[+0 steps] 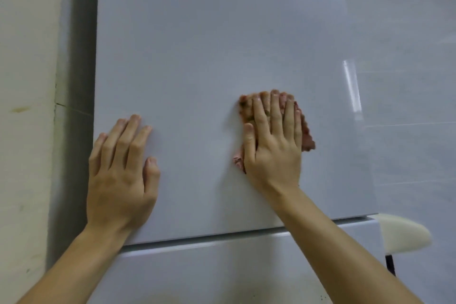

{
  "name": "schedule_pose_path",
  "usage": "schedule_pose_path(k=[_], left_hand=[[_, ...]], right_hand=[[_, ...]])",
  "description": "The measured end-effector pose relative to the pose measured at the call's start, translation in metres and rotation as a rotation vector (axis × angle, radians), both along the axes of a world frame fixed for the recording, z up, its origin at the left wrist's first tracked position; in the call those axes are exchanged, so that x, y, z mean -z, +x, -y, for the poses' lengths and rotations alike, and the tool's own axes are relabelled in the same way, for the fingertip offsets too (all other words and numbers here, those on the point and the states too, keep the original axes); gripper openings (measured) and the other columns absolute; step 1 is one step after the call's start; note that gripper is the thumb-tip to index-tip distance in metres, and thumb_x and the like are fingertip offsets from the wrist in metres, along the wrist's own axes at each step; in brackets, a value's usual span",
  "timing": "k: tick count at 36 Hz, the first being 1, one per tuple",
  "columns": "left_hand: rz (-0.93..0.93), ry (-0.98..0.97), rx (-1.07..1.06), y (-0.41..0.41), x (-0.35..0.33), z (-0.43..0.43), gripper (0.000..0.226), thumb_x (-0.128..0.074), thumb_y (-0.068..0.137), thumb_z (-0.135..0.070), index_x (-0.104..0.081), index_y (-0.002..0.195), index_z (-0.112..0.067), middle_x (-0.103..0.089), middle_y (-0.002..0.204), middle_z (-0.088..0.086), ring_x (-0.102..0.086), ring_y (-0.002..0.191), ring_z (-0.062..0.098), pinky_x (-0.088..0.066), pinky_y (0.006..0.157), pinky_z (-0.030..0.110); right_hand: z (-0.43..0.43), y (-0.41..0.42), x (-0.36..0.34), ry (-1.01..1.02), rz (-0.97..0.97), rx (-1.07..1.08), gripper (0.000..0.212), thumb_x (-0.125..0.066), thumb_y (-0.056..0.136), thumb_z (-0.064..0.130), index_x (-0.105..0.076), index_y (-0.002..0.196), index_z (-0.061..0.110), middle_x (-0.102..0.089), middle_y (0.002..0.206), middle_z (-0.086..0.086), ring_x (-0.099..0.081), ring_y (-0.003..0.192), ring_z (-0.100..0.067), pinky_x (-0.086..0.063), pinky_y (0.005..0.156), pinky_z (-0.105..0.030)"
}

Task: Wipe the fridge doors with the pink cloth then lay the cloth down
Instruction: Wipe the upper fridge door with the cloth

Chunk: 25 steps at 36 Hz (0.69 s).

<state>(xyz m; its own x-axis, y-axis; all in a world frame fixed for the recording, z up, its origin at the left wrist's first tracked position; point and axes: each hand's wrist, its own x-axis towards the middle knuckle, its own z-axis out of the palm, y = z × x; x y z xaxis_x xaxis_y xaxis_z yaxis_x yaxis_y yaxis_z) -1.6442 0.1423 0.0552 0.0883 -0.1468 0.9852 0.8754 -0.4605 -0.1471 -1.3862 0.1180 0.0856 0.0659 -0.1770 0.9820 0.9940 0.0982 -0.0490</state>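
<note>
In the head view, the pink cloth (pixel 307 136) is pressed flat against the upper door (pixel 209 44) under the right hand (pixel 274 145), fingers straight. The left hand (pixel 121 173) is laid open on the glossy, smooth panel, well apart. The cloth is nubby, scallop-edged.

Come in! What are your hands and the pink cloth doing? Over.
Right hand flat, pressing pink cloth on upper fridge door. Left hand flat on door, empty. Nothing in the way.

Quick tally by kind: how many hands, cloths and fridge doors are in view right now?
Hands: 2, left hand, right hand
Pink cloth: 1
Fridge doors: 2, upper door, lower door
Total: 5
</note>
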Motion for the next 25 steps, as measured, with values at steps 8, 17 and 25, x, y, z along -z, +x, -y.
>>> schedule_pose_path(k=[8,17,25], left_hand=[[0.023,-0.011,0.024,-0.001,-0.004,0.002,0.055,-0.042,0.097,-0.028,-0.052,0.147,-0.006,-0.046,0.159,0.016,-0.038,0.149,0.038,-0.020,0.126,0.051],[0.086,0.039,0.007,0.011,-0.009,0.004,0.051,-0.050,0.096,-0.034,-0.054,0.136,-0.003,-0.049,0.150,0.020,-0.040,0.143,0.041,-0.027,0.118,0.056],[0.071,-0.015,-0.032,0.009,-0.009,0.006,0.055,-0.045,0.099,-0.036,-0.048,0.145,-0.007,-0.047,0.151,0.020,-0.039,0.142,0.040,-0.025,0.121,0.055]], right_hand=[[0.014,0.034,-0.003,-0.049,0.112,-0.070,0.053,-0.042,0.106,0.038,-0.044,0.158,0.031,-0.033,0.170,0.001,-0.019,0.161,-0.025,-0.014,0.130,-0.050],[0.028,0.103,0.002,-0.058,-0.359,-0.076,0.060,-0.030,0.106,0.044,-0.034,0.163,0.024,-0.021,0.174,-0.002,-0.007,0.162,-0.023,-0.008,0.132,-0.047],[0.037,0.085,-0.002,-0.100,-0.457,-0.140,0.062,-0.026,0.106,0.045,-0.026,0.165,0.028,-0.011,0.176,-0.001,0.000,0.163,-0.025,0.002,0.132,-0.045]])
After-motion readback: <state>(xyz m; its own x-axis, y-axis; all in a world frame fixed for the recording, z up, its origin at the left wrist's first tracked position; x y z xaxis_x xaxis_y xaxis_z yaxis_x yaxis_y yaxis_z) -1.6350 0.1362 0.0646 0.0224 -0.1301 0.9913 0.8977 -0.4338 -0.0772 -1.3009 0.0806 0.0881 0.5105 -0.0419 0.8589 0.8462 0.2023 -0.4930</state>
